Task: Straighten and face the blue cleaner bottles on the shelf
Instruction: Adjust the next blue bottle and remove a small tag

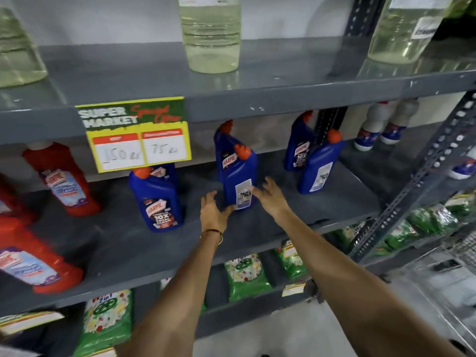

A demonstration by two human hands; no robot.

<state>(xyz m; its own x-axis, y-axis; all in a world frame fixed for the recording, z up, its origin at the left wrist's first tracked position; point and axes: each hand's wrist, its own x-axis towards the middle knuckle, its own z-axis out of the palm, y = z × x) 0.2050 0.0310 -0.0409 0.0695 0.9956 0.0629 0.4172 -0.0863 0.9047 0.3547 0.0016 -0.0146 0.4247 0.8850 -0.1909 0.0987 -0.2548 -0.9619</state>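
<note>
Both hands reach to the middle blue cleaner bottle [238, 176] on the grey shelf [257, 228], one at each side of it, with the fingers spread and no grip closed on it. The left hand [213, 212], with a thin gold bangle [212, 234] on its wrist, lies low at the bottle's near left corner, thumb tip touching or just beside the base. The right hand [270, 195] is at the bottle's right side, its fingers splayed; the fingertips nearest the bottle lie over the edge of the white back label, though whether they press on it cannot be told. This bottle stands upright with its back label turned to the front, and a second blue bottle [224, 148] stands just behind it, showing its front label. To the left, near the hanging yellow price tag [136, 134], a blue bottle [158, 202] faces forward with its front label showing, and another [164, 173] stands behind it. To the right, one blue bottle [320, 167] shows its back label, and the bottle behind it [300, 148] shows its front. Red bottles [64, 179] stand at the far left of the same shelf. White bottles [378, 127] stand far right at the back. Clear jugs of pale liquid [210, 34] sit on the shelf above, and green packets [244, 276] fill the shelf below.
</note>
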